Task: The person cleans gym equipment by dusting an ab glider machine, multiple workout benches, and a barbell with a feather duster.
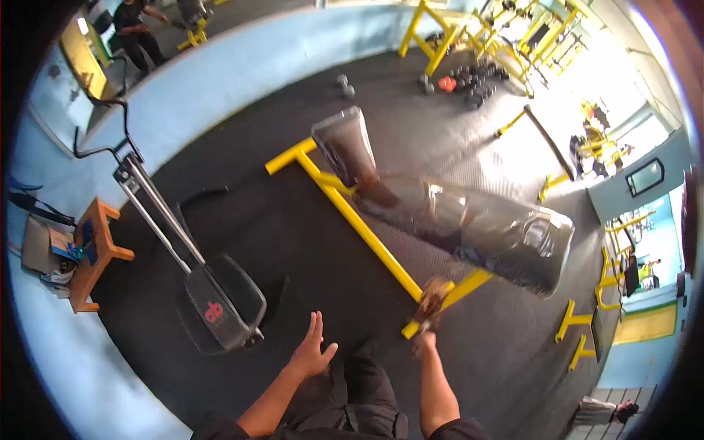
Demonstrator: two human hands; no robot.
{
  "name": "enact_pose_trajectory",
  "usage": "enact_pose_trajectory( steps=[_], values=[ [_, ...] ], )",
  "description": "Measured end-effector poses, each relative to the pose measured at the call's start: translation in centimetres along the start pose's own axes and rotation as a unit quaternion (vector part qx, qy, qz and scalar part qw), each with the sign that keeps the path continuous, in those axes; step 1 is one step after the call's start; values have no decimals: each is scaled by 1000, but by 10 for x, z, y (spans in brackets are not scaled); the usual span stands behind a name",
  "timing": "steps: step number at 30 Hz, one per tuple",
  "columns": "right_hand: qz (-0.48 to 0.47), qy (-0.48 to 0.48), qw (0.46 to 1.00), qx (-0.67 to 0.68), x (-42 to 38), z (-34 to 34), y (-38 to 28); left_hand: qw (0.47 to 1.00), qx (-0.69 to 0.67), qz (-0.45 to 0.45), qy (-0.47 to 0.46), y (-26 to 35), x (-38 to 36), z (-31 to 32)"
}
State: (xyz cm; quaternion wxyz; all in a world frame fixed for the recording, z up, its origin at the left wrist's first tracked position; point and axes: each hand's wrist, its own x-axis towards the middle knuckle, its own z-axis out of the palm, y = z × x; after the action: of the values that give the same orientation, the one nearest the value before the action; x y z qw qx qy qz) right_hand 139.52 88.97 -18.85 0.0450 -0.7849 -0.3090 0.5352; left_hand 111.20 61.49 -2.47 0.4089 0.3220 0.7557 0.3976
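Observation:
My right hand [424, 345] is closed around the lower end of a brown feather duster [435, 299]. The duster's fluffy head overlaps the yellow frame [381, 253] of a weight bench, near the frame's close end. Above that frame lies the bench's dark padded backrest [477, 220], wrapped in shiny clear plastic, with a smaller wrapped seat pad [345, 143] at its far end. My left hand [314, 356] is held out over the dark floor in front of my legs, fingers stretched and thumb apart, with nothing in it.
An ab exercise machine [220, 304] stands to the left, beside a small wooden stool [95, 253] against the blue wall. Dumbbells [473, 79] lie on the floor at the back near yellow racks [433, 37]. More yellow benches [579, 319] stand at the right. A mirror shows a person.

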Motion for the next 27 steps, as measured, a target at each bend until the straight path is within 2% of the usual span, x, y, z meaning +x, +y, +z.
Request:
enact_pose_trajectory(
  steps=[1, 2, 3, 4, 5, 7, 8, 10, 11, 12, 13, 14, 16, 19, 22, 25, 27],
  values=[
    [-49, -8, 997, -51, 48, 13, 42, 1000, 5, 12, 16, 7, 0, -13],
    [75, -103, 991, -34, 40, 17, 23, 1000, 5, 2, 3, 14, 1, -27],
    [62, -114, 991, -32, 23, 33, 6, 1000, 4, -9, -12, 19, 1, -40],
    [21, -124, 990, -66, 1, 53, -2, 997, 17, 38, 69, 18, 2, -45],
    [-17, -132, 986, -100, -24, 73, -4, 996, 22, 42, 77, 21, 4, -61],
    [-89, -142, 972, -167, -69, 105, -6, 998, 9, -20, 63, 26, 10, -89],
    [-91, -144, 971, -166, -87, 116, -12, 988, -16, 31, 154, 22, 18, -92],
    [-222, -234, 929, -179, -121, 136, -31, 988, -18, 7, 155, 21, 33, -109],
    [-223, -236, 929, -177, -133, 145, -39, 988, -23, -18, 154, 20, 44, -117],
    [-351, -172, 887, -246, -143, 155, -49, 984, -46, -38, 169, 14, 59, -120],
    [-470, -103, 821, -308, -153, 162, -62, 984, -43, -38, 169, 10, 74, -124],
    [-470, -105, 821, -306, -161, 167, -78, 980, -22, -35, 194, 4, 90, -127],
    [-383, -100, 804, -444, -178, 187, -127, 972, -10, -30, 233, -5, 122, -134],
    [-377, -138, 789, -465, -137, 239, -164, 966, 9, -112, 232, -21, 165, -150],
    [-344, -150, 791, -483, -108, 296, -204, 961, 78, -133, 231, -44, 195, -171],
    [-308, -132, 809, -483, -110, 347, -263, 962, 80, -201, 168, -31, 230, -214],
    [-286, -130, 815, -487, -116, 367, -285, 968, 43, -171, 180, -27, 255, -242]
  ],
)
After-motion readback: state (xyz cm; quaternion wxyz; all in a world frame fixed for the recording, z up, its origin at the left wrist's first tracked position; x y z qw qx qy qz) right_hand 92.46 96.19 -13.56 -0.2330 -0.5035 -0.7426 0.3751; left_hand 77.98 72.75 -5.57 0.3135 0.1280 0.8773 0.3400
